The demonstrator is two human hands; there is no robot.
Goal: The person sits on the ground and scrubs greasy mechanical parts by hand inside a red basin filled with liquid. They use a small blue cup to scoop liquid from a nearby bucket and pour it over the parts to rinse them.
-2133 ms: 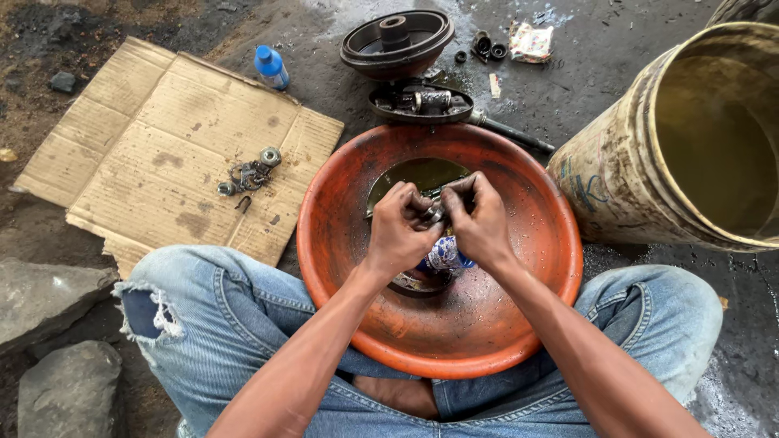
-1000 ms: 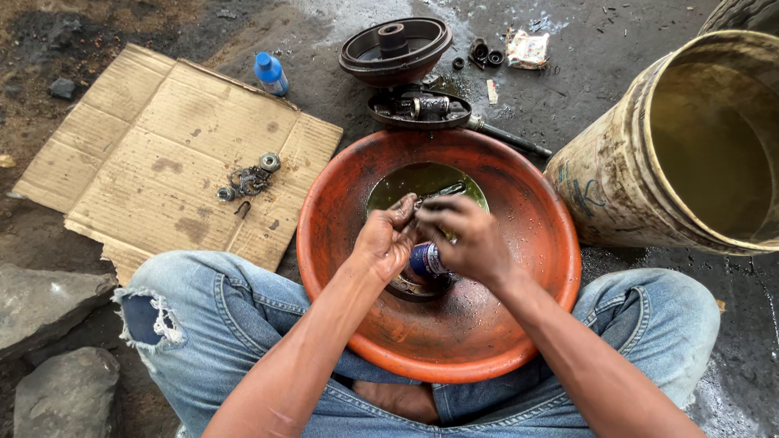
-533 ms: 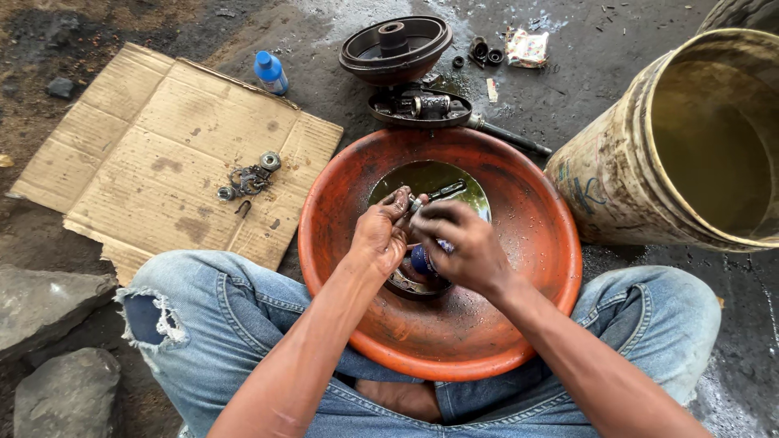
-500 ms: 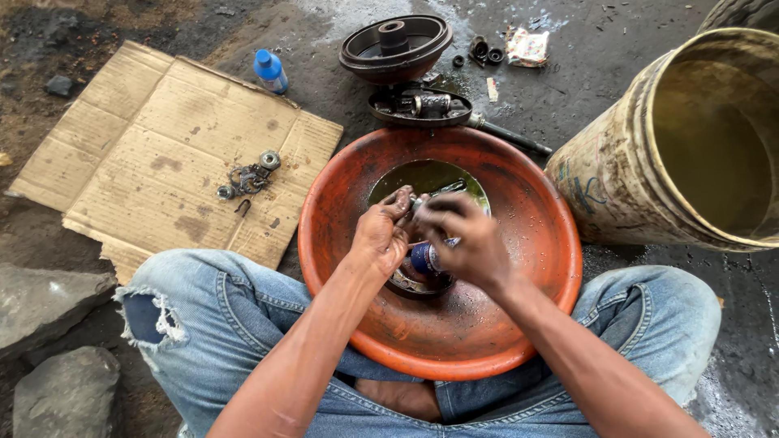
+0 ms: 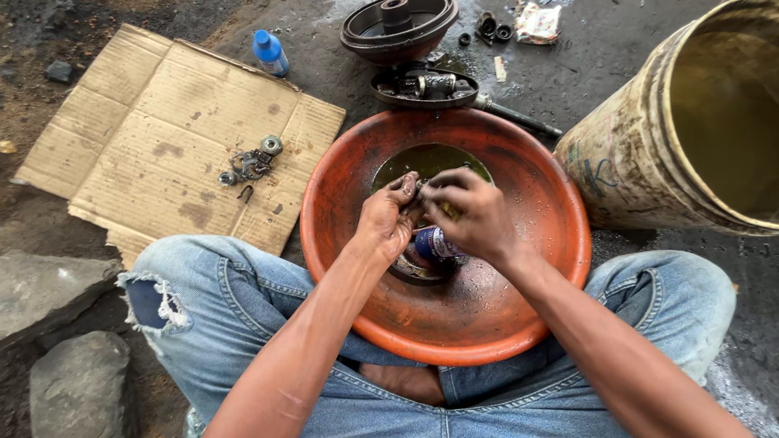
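In the head view, the person is sitting cross-legged with a wide orange basin [image 5: 560, 268] resting between the knees, and both hands are meeting over its middle. The left hand [image 5: 388, 221] is curling around a small dark metal part [image 5: 416, 193], fingers clenched on it from the left side. The right hand [image 5: 471, 215] is closing over the same part from the right, its fingers bent and pinching at the top; exactly what the fingertips grip there is hidden by the knuckles. The part is lying between the two hands, touching both, so neither hand is nearer; its long axis cannot be told from here, since only a greasy dark edge is showing. Just below the hands, a small blue and white can [image 5: 434, 242] is lying on its side in the basin, its long axis running roughly left to right, above a round metal piece [image 5: 414, 272] on the basin floor. A pool of murky greenish liquid [image 5: 430, 161] is sitting at the far side of the basin.

Beyond the rim, a dark drum-shaped assembly [image 5: 422, 85] is lying on the ground. To the left, small rings and bearings [image 5: 250, 165] are resting on a sheet of cardboard [image 5: 162, 146], with a blue bottle [image 5: 270, 51] past its far edge. A stained bucket [image 5: 690, 130] is standing to the right.
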